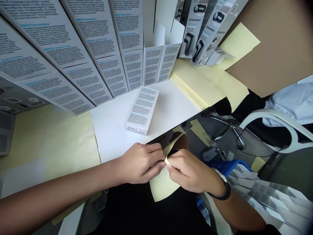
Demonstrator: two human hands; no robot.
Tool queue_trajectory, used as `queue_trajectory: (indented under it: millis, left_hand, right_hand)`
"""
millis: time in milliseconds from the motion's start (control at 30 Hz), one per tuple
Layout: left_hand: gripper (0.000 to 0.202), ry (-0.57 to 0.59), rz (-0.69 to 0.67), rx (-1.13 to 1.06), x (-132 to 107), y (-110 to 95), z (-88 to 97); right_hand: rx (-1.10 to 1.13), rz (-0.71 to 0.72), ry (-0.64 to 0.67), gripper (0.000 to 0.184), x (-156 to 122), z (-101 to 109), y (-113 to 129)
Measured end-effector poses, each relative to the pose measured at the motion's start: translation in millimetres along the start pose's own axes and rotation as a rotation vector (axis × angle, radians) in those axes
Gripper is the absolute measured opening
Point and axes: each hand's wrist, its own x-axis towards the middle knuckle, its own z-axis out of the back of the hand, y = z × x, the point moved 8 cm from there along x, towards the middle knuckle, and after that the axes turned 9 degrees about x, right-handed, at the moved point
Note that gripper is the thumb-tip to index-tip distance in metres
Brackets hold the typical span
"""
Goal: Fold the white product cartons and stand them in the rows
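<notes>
Both my hands pinch a pale yellow sheet of backing paper (162, 186) at the near edge of the white table (110, 130). My left hand (139, 163) grips its upper edge with closed fingers. My right hand (188, 171), with a dark band on the wrist, pinches the same spot from the right. The sheet curls upward between the fingers and hangs down over my dark lap. A closed white carton (142, 110) with printed text lies flat on the table just beyond my hands.
Rows of stacked printed cartons (73, 55) stand along the back and left. Two open cartons (158, 62) stand behind the lying one. More yellow sheets (202, 81) and brown cardboard (274, 49) lie at the right. A white chair (274, 120) and label strips (264, 192) are at the lower right.
</notes>
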Motion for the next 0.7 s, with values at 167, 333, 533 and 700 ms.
queue_trajectory:
  millis: [167,333,533,700]
  left_hand:
    - [0.019,0.008,0.023,-0.144,1,5,-1.4]
    - [0.013,-0.222,-0.05,-0.262,-2,1,18.5]
    - [0.017,-0.486,0.003,-0.6,-10,5,52.4]
    - [0.024,-0.687,-0.015,-0.552,-19,13,76.6]
  right_hand:
    - [0.017,-0.027,0.007,0.038,0,-1,-5]
    - [0.114,0.119,0.096,0.032,-11,12,5]
    - [0.286,0.198,-0.361,0.039,-49,104,5]
    - [0.307,0.438,-0.888,0.012,-69,189,16]
